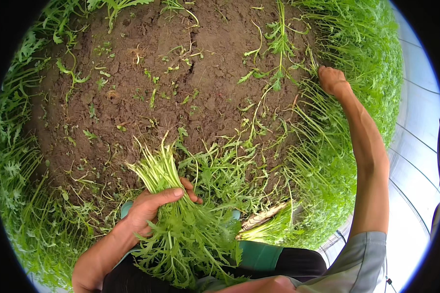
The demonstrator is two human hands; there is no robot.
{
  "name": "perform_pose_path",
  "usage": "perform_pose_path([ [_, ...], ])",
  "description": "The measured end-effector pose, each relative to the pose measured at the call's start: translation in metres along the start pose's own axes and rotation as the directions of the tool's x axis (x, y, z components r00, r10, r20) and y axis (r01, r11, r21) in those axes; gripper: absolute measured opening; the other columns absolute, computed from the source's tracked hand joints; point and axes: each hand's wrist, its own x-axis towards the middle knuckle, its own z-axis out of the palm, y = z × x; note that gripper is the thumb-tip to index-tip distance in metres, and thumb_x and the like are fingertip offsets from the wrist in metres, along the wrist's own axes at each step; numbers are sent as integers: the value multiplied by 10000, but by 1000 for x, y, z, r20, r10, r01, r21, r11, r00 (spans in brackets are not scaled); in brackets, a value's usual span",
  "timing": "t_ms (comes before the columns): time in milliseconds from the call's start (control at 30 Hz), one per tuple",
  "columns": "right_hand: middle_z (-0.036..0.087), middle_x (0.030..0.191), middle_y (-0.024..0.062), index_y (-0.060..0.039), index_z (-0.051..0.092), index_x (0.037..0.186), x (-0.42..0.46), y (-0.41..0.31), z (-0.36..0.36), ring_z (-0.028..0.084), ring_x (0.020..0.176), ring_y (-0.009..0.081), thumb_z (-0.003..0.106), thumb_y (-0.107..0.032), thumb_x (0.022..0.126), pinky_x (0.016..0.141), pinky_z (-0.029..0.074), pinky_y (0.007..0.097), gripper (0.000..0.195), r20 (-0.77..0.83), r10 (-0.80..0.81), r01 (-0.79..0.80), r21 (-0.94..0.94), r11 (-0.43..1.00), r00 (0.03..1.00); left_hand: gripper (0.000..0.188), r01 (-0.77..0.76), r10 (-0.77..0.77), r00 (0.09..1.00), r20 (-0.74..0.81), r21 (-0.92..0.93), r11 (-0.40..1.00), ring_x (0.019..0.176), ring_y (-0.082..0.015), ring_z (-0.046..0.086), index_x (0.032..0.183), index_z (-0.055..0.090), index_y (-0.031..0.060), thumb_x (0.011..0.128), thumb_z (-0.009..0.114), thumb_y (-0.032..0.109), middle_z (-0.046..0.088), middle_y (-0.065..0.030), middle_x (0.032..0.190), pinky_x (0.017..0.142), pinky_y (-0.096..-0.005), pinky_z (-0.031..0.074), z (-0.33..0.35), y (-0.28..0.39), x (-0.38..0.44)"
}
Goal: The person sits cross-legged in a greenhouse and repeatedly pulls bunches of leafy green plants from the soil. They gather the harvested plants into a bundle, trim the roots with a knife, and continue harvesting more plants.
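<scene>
My left hand (156, 205) is wrapped around a thick bunch of leafy greens (190, 234) with serrated leaves, the thumb lying across the stems. Pale stem ends fan out above the fist, and the leaves hang down over my lap. At the far right, my right hand (332, 80) is closed low at the edge of the standing greens (366, 58). A few pale stems (312, 60) stick out beside its fingertips. Its fingers are partly hidden, so anything else inside them cannot be made out.
Bare brown soil (212, 91) lies ahead, scattered with leaf scraps and a fallen stalk (280, 47). Loose greens (223, 172) cover the ground before me. More standing greens (18, 154) line the left. By my knee, a pale patterned strip (262, 218) borders more cut greens (271, 230). Plastic sheeting (414, 154) rises at right.
</scene>
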Motion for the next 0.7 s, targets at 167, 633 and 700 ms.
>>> perform_pose_path([
  [167,681,1000,219,31,578,1091,-20,-14,3,680,932,350,465,-79,861,804,547,423,279,50,33,-33,0,999,998,381,-29,29,1000,3,12,999,1096,-307,602,1158,557,19,869,654,248,642,-110,1005,948,-439,498,-3,-1,-7],
  [633,663,1041,219,19,541,1030,-39,-11,-61,650,993,378,464,-50,878,845,524,443,184,-123,181,-143,266,953,976,344,-50,50,999,10,-6,999,1119,-312,590,1146,556,38,889,635,252,634,-101,990,944,-447,501,1,0,-24],
  [700,657,1027,229,5,552,1003,-33,-20,-49,632,1008,398,452,-65,881,854,511,457,173,167,-54,45,54,998,984,333,-71,73,997,23,-51,996,1113,-313,594,1155,556,45,896,625,244,637,-100,993,935,-454,508,-4,-7,-23],
])
